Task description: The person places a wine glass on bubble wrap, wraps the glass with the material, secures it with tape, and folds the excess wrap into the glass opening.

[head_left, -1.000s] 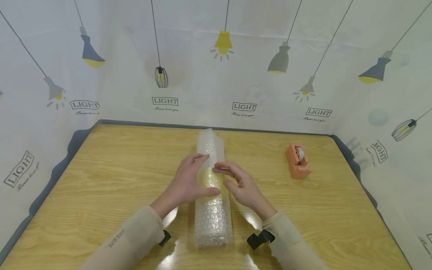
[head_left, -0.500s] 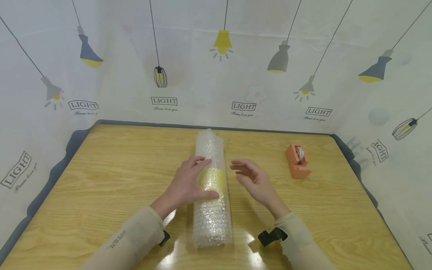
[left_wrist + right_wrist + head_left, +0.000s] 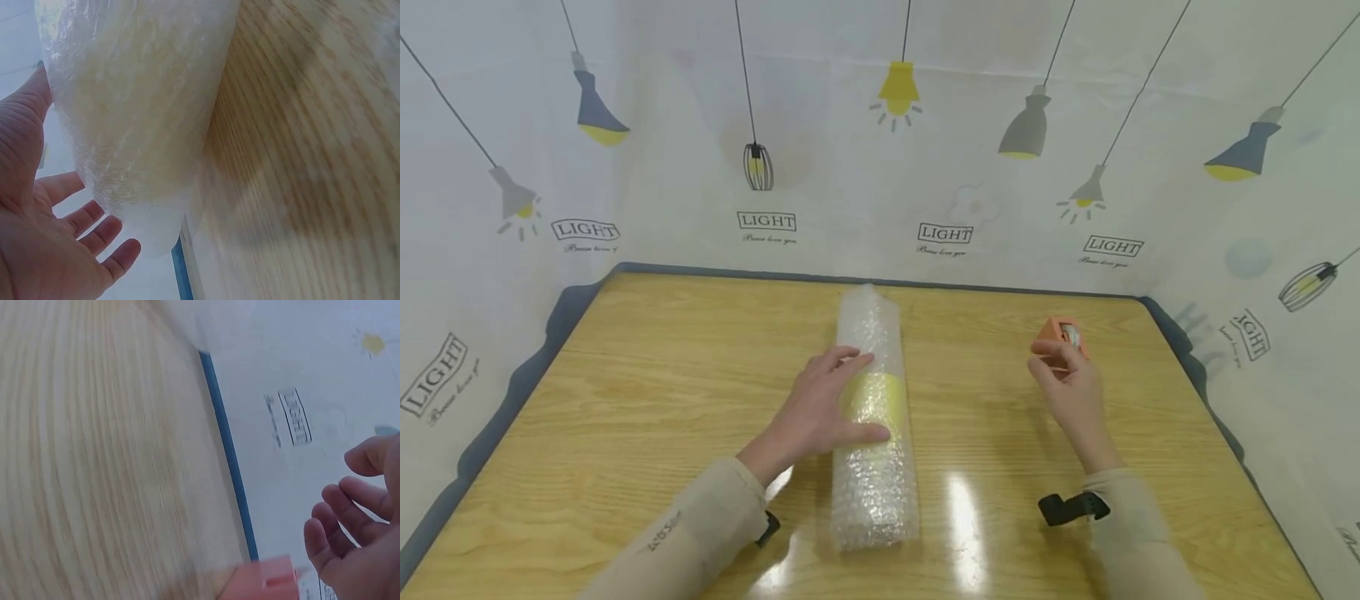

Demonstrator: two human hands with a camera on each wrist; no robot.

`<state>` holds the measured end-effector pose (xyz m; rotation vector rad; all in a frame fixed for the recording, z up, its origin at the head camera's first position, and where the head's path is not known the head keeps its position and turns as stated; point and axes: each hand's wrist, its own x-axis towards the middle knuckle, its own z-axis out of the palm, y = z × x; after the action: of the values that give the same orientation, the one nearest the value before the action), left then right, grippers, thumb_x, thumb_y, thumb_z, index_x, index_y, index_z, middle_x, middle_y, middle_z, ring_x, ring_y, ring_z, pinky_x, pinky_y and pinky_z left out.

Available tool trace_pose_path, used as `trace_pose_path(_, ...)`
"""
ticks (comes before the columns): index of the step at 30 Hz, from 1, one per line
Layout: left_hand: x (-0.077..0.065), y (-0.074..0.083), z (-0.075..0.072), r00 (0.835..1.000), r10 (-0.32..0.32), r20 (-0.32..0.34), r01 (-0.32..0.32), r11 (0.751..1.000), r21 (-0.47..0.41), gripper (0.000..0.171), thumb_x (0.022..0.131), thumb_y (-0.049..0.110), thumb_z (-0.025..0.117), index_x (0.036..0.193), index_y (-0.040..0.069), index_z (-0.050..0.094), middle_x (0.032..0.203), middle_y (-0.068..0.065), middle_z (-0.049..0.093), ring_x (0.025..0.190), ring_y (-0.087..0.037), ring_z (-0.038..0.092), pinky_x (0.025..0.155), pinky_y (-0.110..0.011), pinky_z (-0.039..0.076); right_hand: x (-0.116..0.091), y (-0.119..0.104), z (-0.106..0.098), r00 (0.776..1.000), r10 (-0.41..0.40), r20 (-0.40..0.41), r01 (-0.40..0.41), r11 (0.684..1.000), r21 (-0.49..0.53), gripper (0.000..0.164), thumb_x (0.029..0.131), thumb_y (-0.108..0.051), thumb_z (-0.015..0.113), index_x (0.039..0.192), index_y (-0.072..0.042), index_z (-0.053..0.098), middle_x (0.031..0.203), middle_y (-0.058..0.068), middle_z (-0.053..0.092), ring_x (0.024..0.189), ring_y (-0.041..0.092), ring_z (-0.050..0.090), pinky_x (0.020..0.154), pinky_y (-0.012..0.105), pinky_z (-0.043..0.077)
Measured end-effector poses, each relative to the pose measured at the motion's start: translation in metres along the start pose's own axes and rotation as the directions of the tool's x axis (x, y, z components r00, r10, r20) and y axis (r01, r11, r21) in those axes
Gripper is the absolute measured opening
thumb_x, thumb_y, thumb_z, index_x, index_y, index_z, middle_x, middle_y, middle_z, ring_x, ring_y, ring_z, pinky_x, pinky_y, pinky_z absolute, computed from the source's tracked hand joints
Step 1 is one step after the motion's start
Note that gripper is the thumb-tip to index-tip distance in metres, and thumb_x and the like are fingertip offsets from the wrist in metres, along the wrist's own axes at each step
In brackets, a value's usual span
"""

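A long bubble-wrapped bundle [image 3: 872, 492] lies lengthwise on the table, with something yellow [image 3: 891, 398] showing through its middle. My left hand [image 3: 816, 406] rests on its left side, thumb and fingers spread over the top. In the left wrist view the thumb and fingertips touch the bubble wrap [image 3: 140, 112] without curling round it. Over at the right, my right hand [image 3: 1075, 400] hovers by an orange tape dispenser [image 3: 1049, 332], partly hiding it. Its fingers are loosely bent and hold nothing; the right wrist view shows the dispenser [image 3: 265, 581] below them.
The wooden table [image 3: 685, 350] has a dark blue edge at the back. A pale curtain [image 3: 842, 108] printed with hanging lamps surrounds it on the far side and both flanks. A black strap [image 3: 1075, 507] sits at the right wrist.
My right hand has left the bundle and moved right across the table to the tape dispenser. My left hand stays on the bundle, which has hardly moved.
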<state>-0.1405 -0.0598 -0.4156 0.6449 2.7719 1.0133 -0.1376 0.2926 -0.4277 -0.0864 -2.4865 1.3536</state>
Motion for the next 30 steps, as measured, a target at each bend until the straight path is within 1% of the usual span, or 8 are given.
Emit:
trace_pose_path(6,0.000,0.001,0.000,1.000,0.001,-0.002,-0.001,1.000,0.002,0.107,0.071,0.055,0.091,0.158,0.017,0.042,0.161,-0.011,0.036,0.146,-0.038,0.036,0.115,-0.062,0.036,0.007,0.017,-0.021,0.978,0.132,-0.160,-0.147,0.985,-0.086,0.033,0.100,-0.018,0.063,0.127,0.001,0.067,0.126,0.017,0.062,0.093,-0.001,0.051,0.074,0.008,0.043)
trace_pose_path(10,0.000,0.002,0.000,1.000,0.005,-0.002,-0.005,1.000,0.003,0.107,0.071,0.055,0.091,0.158,0.017,0.042,0.161,-0.011,0.036,0.146,-0.038,0.035,0.116,-0.061,0.036,0.009,0.025,-0.031,0.963,0.178,-0.202,-0.206,0.970,-0.128,0.037,0.099,-0.020,0.063,0.129,0.002,0.067,0.131,0.019,0.058,0.098,0.014,0.054,0.071,0.012,0.043)
trace_pose_path(15,0.000,0.002,0.000,1.000,0.002,-0.001,-0.002,1.000,0.005,0.107,0.071,0.054,0.091,0.158,0.017,0.042,0.162,-0.011,0.036,0.147,-0.038,0.034,0.117,-0.061,0.035,0.014,0.035,-0.041,0.958,0.235,-0.165,-0.264,0.947,-0.186,0.045,0.099,-0.025,0.064,0.129,0.008,0.063,0.137,0.027,0.053,0.107,0.034,0.056,0.071,0.021,0.043)
trace_pose_path(20,0.000,0.001,0.001,1.000,0.003,0.002,-0.003,1.000,0.004,0.107,0.071,0.054,0.091,0.158,0.017,0.042,0.162,-0.011,0.036,0.147,-0.037,0.034,0.117,-0.061,0.035,0.017,0.045,-0.045,0.965,0.251,-0.079,-0.263,0.917,-0.299,0.052,0.099,-0.033,0.065,0.124,0.013,0.066,0.129,0.032,0.059,0.107,0.042,0.061,0.073,0.030,0.047)
trace_pose_path(22,0.000,0.001,0.001,1.000,0.003,0.003,-0.003,1.000,0.004,0.106,0.072,0.054,0.091,0.158,0.017,0.042,0.162,-0.011,0.036,0.147,-0.037,0.034,0.116,-0.061,0.035,0.018,0.047,-0.046,0.965,0.261,-0.024,-0.255,0.910,-0.328,0.058,0.101,-0.040,0.063,0.126,0.013,0.065,0.130,0.033,0.059,0.110,0.044,0.062,0.079,0.038,0.054)
trace_pose_path(26,0.000,0.001,0.001,1.000,0.008,0.002,-0.008,1.000,0.008,0.106,0.072,0.055,0.091,0.158,0.017,0.043,0.162,-0.011,0.036,0.147,-0.038,0.035,0.116,-0.061,0.036,0.019,0.048,-0.045,0.966,0.255,0.037,-0.228,0.911,-0.343,0.060,0.102,-0.043,0.061,0.126,0.012,0.064,0.133,0.034,0.055,0.115,0.047,0.060,0.088,0.051,0.055)
trace_pose_path(27,0.000,0.001,0.001,1.000,0.009,0.001,-0.009,1.000,0.008,0.106,0.072,0.054,0.091,0.158,0.017,0.043,0.162,-0.011,0.037,0.147,-0.038,0.035,0.116,-0.061,0.036,0.019,0.047,-0.044,0.967,0.252,0.040,-0.223,0.912,-0.344,0.059,0.102,-0.043,0.061,0.126,0.011,0.065,0.133,0.033,0.056,0.114,0.047,0.059,0.087,0.052,0.055)
trace_pose_path(30,0.000,0.001,0.001,1.000,0.011,0.001,-0.011,1.000,0.006,0.106,0.072,0.054,0.091,0.158,0.016,0.043,0.162,-0.011,0.036,0.147,-0.038,0.035,0.116,-0.061,0.036,0.019,0.046,-0.041,0.972,0.235,0.012,-0.216,0.914,-0.344,0.049,0.102,-0.036,0.064,0.119,0.009,0.069,0.129,0.030,0.057,0.107,0.042,0.059,0.078,0.041,0.052)
